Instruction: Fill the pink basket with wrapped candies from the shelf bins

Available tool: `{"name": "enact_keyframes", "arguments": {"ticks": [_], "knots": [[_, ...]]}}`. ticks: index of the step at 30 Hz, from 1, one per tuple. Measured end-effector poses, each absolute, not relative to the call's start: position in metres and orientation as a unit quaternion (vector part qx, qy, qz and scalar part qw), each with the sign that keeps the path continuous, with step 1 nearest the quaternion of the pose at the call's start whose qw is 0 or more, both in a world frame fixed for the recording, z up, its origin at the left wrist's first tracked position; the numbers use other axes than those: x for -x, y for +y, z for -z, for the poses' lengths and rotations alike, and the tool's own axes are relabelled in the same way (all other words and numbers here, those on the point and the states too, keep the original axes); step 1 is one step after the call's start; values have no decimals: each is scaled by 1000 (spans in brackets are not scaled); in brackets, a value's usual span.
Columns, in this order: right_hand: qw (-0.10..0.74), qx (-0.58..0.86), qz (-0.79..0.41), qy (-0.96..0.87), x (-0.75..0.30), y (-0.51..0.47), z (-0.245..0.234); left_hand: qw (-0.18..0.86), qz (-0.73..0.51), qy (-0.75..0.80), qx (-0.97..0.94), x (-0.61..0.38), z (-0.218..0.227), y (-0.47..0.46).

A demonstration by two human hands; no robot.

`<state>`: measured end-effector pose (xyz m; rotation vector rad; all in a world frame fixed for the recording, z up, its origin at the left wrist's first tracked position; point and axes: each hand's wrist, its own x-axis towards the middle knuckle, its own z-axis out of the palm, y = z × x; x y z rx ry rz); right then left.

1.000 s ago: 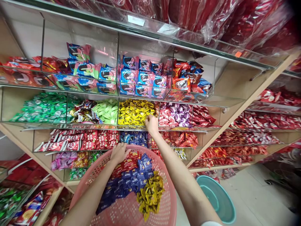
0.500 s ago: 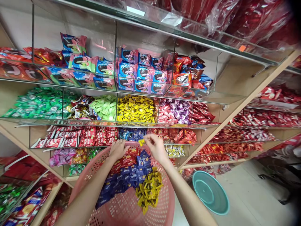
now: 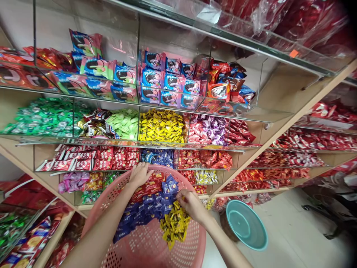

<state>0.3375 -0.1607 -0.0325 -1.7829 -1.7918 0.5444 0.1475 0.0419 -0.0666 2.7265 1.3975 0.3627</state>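
A pink perforated plastic basket [image 3: 195,227] fills the lower middle of the view. My left hand [image 3: 140,174] is closed over its far rim, thumb to the right. Inside lie blue-wrapped candies [image 3: 147,208], red-wrapped candies [image 3: 149,188] behind them, and a pile of yellow-wrapped candies [image 3: 175,225] at the right. Just above the yellow pile, beside the blue packets, is my right hand [image 3: 192,204]. Its fingers are curled into a pinch, and whatever may be between them is hidden.
Glass shelves ahead hold bins of wrapped sweets, including a bin of yellow candies [image 3: 161,128] and a bin of blue candies [image 3: 158,157]. Packaged cookies [image 3: 152,78] sit above. A teal basin [image 3: 247,225] stands on the floor at right, near dark chair legs [image 3: 329,219].
My right hand has come down from the shelf front into the basket, near the yellow pile. The yellow candy seen in its fingers before is no longer visible there. My left hand stays on the rim.
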Motion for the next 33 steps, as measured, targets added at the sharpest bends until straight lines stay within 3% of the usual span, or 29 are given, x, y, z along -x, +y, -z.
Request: {"name": "enact_keyframes", "arguments": {"ticks": [19,26,33], "knots": [[203,740,-181,-615,-340,-196,29,26,-115,451,-885,-147,64,41],[121,757,-161,-622,-334,-196,28,35,-113,455,-883,-147,63,40],[114,752,-65,-646,-345,-171,-19,30,-115,454,-883,-147,63,39]]}}
